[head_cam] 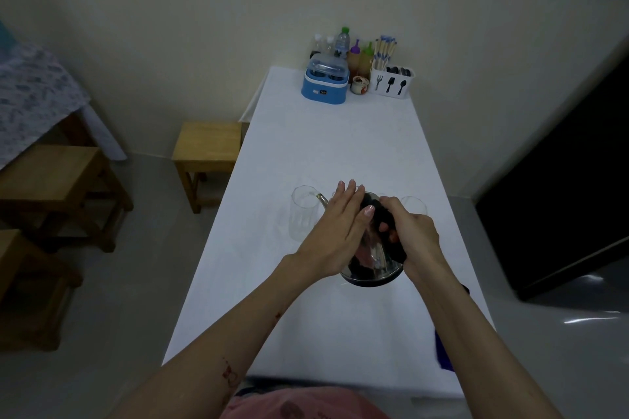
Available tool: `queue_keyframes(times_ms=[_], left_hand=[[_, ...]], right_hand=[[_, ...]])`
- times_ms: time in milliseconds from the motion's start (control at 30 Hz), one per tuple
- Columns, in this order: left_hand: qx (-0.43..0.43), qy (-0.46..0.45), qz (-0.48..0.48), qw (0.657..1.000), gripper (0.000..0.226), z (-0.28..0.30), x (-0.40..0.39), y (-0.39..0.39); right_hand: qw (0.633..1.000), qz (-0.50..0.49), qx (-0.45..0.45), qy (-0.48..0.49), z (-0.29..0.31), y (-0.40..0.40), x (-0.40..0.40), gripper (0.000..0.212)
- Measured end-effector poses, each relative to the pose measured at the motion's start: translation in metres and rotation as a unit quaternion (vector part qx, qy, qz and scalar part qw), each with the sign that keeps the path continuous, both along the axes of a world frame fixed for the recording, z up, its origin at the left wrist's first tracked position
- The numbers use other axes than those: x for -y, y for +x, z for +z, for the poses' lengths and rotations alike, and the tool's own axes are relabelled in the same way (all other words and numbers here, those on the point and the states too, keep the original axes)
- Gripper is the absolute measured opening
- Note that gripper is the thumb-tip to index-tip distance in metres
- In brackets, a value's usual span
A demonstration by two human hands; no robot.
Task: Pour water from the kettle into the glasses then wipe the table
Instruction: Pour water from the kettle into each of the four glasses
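A shiny steel kettle [372, 267] with a black handle hangs tilted over the white table [306, 299]. Its thin spout reaches left to the rim of a tall clear glass [304, 214]. My right hand [410, 231] grips the black handle. My left hand [340, 231] lies flat on the kettle's lid, fingers straight. A second clear glass [413, 205] stands just beyond my right hand, mostly hidden by it. A blue cloth [443, 352] lies at the table's right edge, near me.
At the table's far end stand a blue appliance [325, 82], several bottles [342, 42], a small cup [359, 84] and a white cutlery holder [393, 80] with chopsticks. Wooden stools [206, 150] stand to the left on the floor. A dark cabinet [561, 207] stands at the right.
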State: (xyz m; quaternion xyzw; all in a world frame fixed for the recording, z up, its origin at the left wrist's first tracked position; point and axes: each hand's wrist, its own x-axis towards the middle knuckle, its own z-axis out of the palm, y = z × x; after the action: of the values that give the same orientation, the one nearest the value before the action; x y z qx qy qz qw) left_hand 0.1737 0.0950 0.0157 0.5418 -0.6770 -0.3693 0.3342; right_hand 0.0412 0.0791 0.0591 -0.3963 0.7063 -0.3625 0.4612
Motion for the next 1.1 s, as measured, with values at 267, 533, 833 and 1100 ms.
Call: queue_keyframes(times_ms=[267,533,833,1100], left_hand=[[0.009,-0.007,-0.004,1.0,0.064,-0.001,0.0,0.003],[0.018,-0.014,-0.013,1.0,0.06,0.003,-0.001,0.004],[0.078,-0.062,-0.05,0.994,0.057,0.006,0.004,0.006],[0.083,-0.1,-0.08,0.988,0.056,0.012,0.006,-0.009]], right_hand=[[1.0,-0.004,-0.001,-0.004,-0.001,0.0,-0.001,0.041],[0.999,-0.021,0.035,0.0,-0.007,0.002,-0.003,0.04],[0.982,-0.064,0.177,0.002,-0.027,0.001,-0.014,0.026],[0.974,-0.076,0.211,-0.026,-0.026,-0.018,-0.018,0.025]])
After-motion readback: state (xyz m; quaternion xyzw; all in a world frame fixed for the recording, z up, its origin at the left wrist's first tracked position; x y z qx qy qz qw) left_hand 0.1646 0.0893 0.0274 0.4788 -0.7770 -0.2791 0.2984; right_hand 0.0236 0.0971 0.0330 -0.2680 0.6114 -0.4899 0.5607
